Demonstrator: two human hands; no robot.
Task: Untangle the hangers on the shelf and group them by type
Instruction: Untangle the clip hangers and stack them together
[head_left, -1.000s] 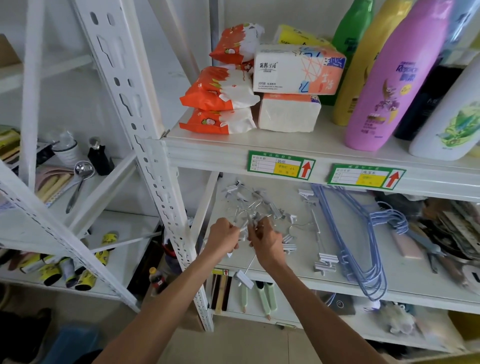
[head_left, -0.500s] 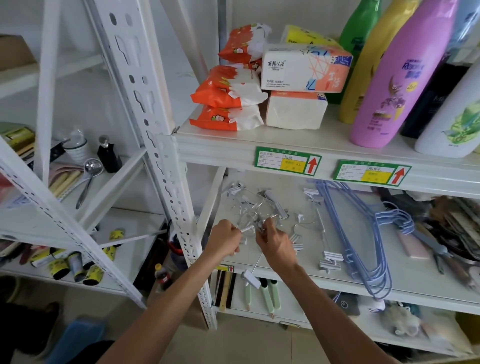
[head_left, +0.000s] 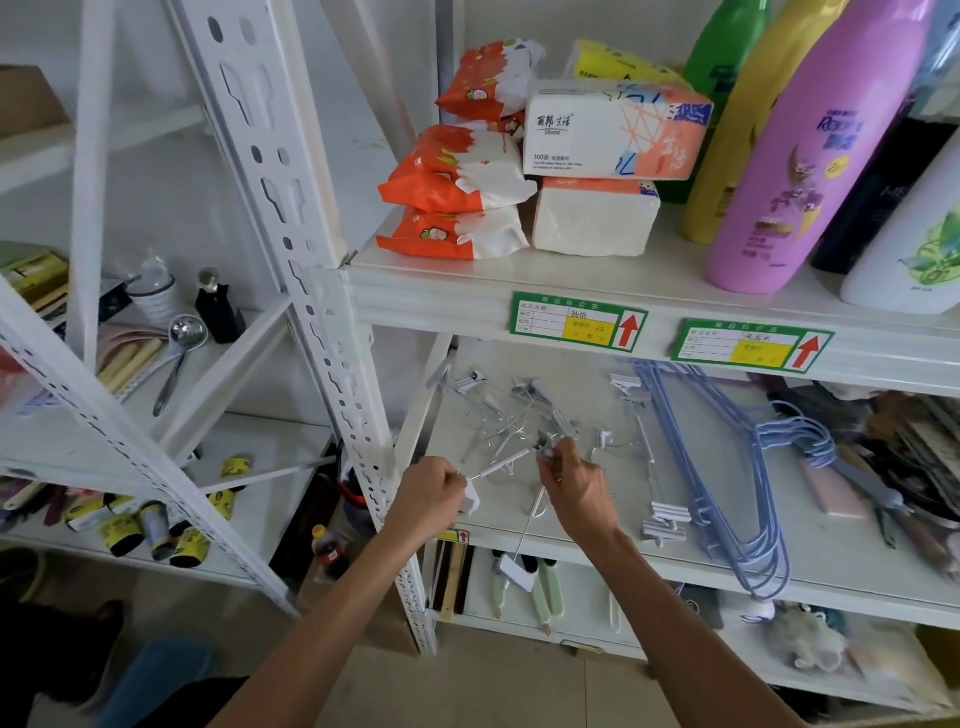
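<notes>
A tangle of white clip hangers (head_left: 511, 421) lies on the middle shelf (head_left: 571, 535) at its left end. My left hand (head_left: 428, 491) is closed around a white clip at the end of one hanger bar. My right hand (head_left: 571, 483) pinches another clip hanger by its clip, just right of the left hand. One thin hanger rod with a white clip (head_left: 517, 571) dangles below the shelf edge. Further right lie separate clip hangers (head_left: 657, 514) and a stack of blue wire hangers (head_left: 727, 478).
Tissue packs (head_left: 613, 130) and tall bottles (head_left: 789, 150) stand on the shelf above. Scissors and clutter (head_left: 893, 467) fill the shelf's right end. A white upright post (head_left: 311, 291) stands just left of my hands. The left rack holds a spoon (head_left: 179, 353) and small tubes.
Both hands have moved slightly apart, pulling the held clip hangers away from the tangle toward the shelf's front. The camera has shifted a little.
</notes>
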